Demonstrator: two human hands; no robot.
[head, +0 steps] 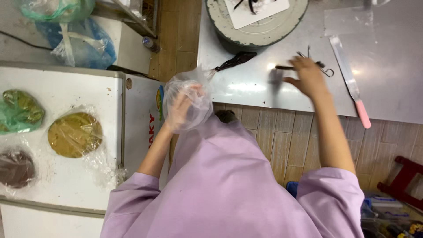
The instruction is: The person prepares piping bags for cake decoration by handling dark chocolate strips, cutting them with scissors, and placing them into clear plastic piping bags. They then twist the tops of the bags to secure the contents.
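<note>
Clear plastic bag [187, 102] sat over the left hand [180, 108], held up in front of the chest, just off the near edge of the steel table [396, 88]. Left fingers were curled inside the film, closed on the bag itself; bag looked empty otherwise, neck loose toward the table.

Right hand [308, 77] was out over the tabletop, fingers spread apart, not gripping anything. It was blurred, so exact contact was unclear; it hovered at or just above a dark thin tool [284, 67] and a small pair of scissors [324, 68].

Risks, as judged from this frame:
- Scissor tips and thin film close together. A snag would tear the bag.
- Right hand reaching while the view was centred on the bag: a sweep could knock the scissors or the dark tool along the smooth steel.
- Long spatula with pink handle [352, 83] lay just beside the right hand, handle end overhanging the near table edge. A brush from the forearm could tip it onto the tiled floor [273, 141].
- Loose bag neck could slip off the left hand if the fingers relaxed.

Further out: a round turntable [260, 31] with a white card on it at the far table edge, a black piping bag [233, 61] lying beside it. To the left, a white chest lid [66, 176] carried wrapped discs, one tan [75, 134], one dark brown [15, 167], one green [20, 110]. Well apart from both hands, low risk there.
</note>
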